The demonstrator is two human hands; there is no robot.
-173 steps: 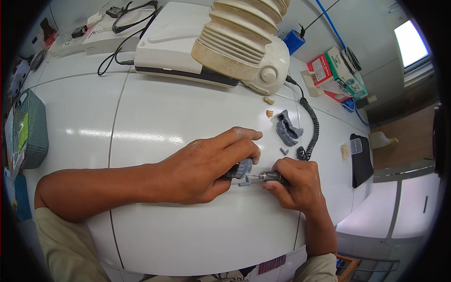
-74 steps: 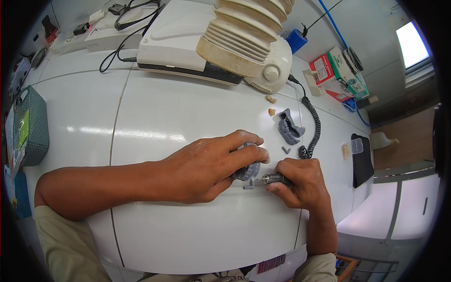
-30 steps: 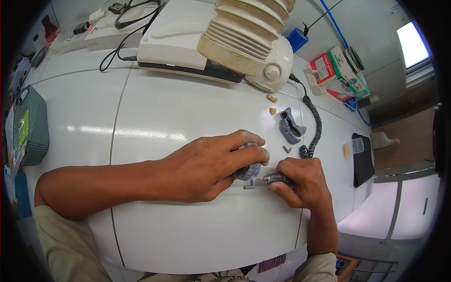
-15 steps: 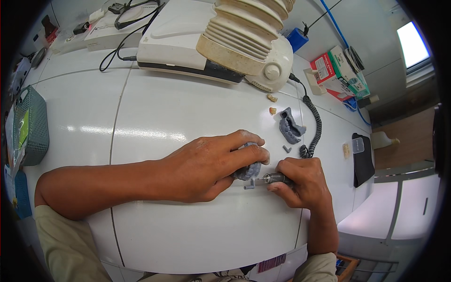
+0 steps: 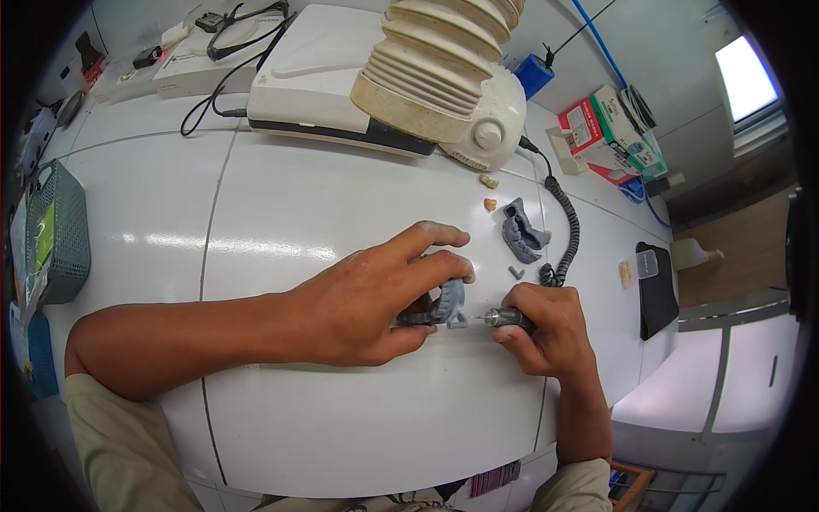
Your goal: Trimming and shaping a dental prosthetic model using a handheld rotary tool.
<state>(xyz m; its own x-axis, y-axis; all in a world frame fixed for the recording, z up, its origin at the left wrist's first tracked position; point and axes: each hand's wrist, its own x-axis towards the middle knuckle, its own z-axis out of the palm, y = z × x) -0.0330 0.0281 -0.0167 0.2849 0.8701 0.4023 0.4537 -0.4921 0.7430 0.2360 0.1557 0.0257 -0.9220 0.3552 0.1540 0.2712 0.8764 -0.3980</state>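
Observation:
My left hand (image 5: 363, 294) grips a grey dental model (image 5: 450, 299) between thumb and fingers, its index finger lifted off. The model's row of teeth shows at the fingertips; the rest is under the hand. A small grey peg-like piece (image 5: 458, 321) shows at its lower right edge; whether it is attached I cannot tell. My right hand (image 5: 550, 328) is closed round a rotary handpiece (image 5: 507, 318). Its thin bur points left at the model, with a small gap between them. Beyond the hands lies a second grey dental model (image 5: 522, 232), beside a small grey offcut (image 5: 516, 272).
A coiled black cord (image 5: 565, 213) runs back to a white machine (image 5: 488, 132). Above it hangs a ribbed cream hose (image 5: 426, 77). Two small yellowish tooth-like pieces (image 5: 489, 205) lie nearby. A green basket (image 5: 64, 239) stands far left, boxes (image 5: 610, 136) back right, a black pouch (image 5: 657, 290) right.
My left hand has turned the dental model and raised its index finger. The model's teeth now face more to the right. The bur, formerly at the small grey piece, is now apart from it.

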